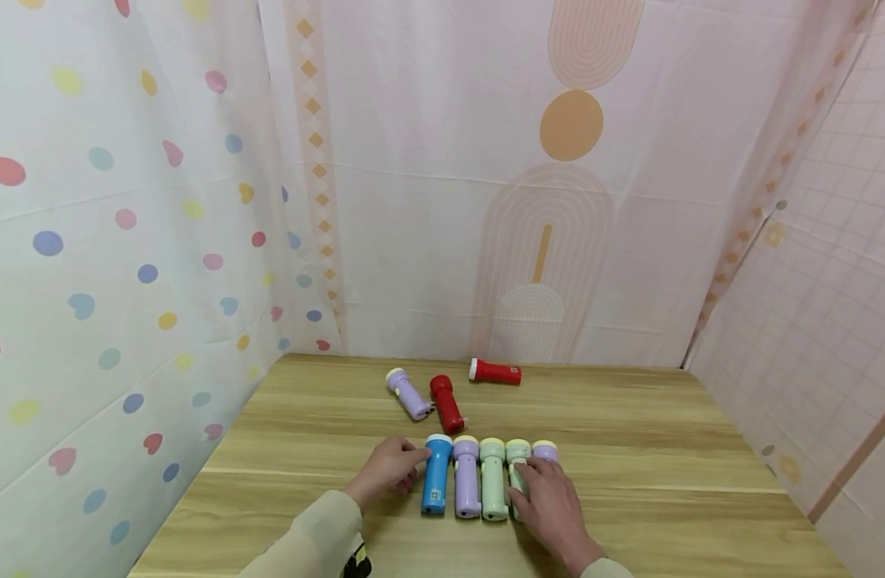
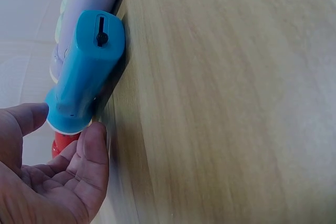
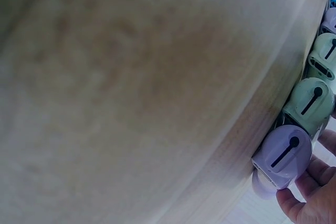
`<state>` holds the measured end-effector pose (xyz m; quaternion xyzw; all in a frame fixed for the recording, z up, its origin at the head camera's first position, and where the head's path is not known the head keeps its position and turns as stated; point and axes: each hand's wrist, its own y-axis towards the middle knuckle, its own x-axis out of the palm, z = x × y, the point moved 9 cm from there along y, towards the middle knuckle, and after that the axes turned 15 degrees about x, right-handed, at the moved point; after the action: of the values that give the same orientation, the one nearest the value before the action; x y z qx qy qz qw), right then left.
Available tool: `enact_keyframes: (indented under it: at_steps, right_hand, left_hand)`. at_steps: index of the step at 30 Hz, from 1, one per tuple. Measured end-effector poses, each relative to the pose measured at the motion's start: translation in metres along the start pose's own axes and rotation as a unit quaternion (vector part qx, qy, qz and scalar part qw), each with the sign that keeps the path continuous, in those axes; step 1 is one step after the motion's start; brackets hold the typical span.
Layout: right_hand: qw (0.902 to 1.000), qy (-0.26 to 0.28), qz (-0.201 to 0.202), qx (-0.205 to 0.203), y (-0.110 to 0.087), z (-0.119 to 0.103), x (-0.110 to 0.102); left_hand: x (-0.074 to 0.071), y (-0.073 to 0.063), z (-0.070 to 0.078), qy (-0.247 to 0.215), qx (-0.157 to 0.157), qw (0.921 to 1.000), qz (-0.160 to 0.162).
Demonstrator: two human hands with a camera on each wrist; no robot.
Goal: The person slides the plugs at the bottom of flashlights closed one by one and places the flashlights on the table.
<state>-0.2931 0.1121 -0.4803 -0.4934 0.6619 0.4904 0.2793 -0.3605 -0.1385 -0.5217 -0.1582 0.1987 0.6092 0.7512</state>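
A row of flashlights lies side by side on the table. A blue flashlight [image 1: 436, 478] is at its left end, followed by a purple one [image 1: 467, 482], a pale green one [image 1: 493, 482] and a second pale green one [image 3: 308, 103]. Another purple flashlight [image 3: 286, 153] closes the right end, largely hidden by a hand in the head view. My left hand [image 1: 393, 467] is beside the blue flashlight's head, fingertips right at its side and holding nothing. Over the two rightmost flashlights lies my right hand [image 1: 550, 502], its fingertips touching the end purple one with loose fingers.
Behind the row lie a purple flashlight [image 1: 409, 395] and a red one [image 1: 447, 405], both slanted. Farther back, a red flashlight with a white rim [image 1: 496, 372] lies crosswise. Patterned curtains [image 1: 413, 201] hang around the wooden table [image 1: 666, 449].
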Motion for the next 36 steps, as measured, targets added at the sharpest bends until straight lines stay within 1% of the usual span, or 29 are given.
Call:
enact_keyframes:
  at_steps: [9,19,27,31,36]
  right_hand:
    - [0.9999,-0.002,0.009,-0.009,0.000,-0.001,-0.001]
    - [0.9999,-0.002,0.008,-0.012,0.000,-0.002,0.000]
    - [0.9998,0.004,0.014,-0.013,-0.001,-0.001,-0.001]
    - [0.9998,0.006,0.013,-0.012,-0.001,-0.001,0.000]
    - [0.9999,0.003,0.007,-0.008,-0.001,0.000,0.001]
  left_hand:
    - [-0.001,0.002,-0.001,-0.008,0.003,1.0000,0.002]
    - [0.000,0.005,0.003,-0.012,-0.002,0.9999,0.009]
    - [0.000,0.006,0.003,-0.014,0.000,0.9999,0.010]
    - [-0.004,0.007,0.005,-0.013,0.007,0.9998,0.014]
    - [-0.010,0.011,0.012,-0.018,0.025,0.9993,0.023]
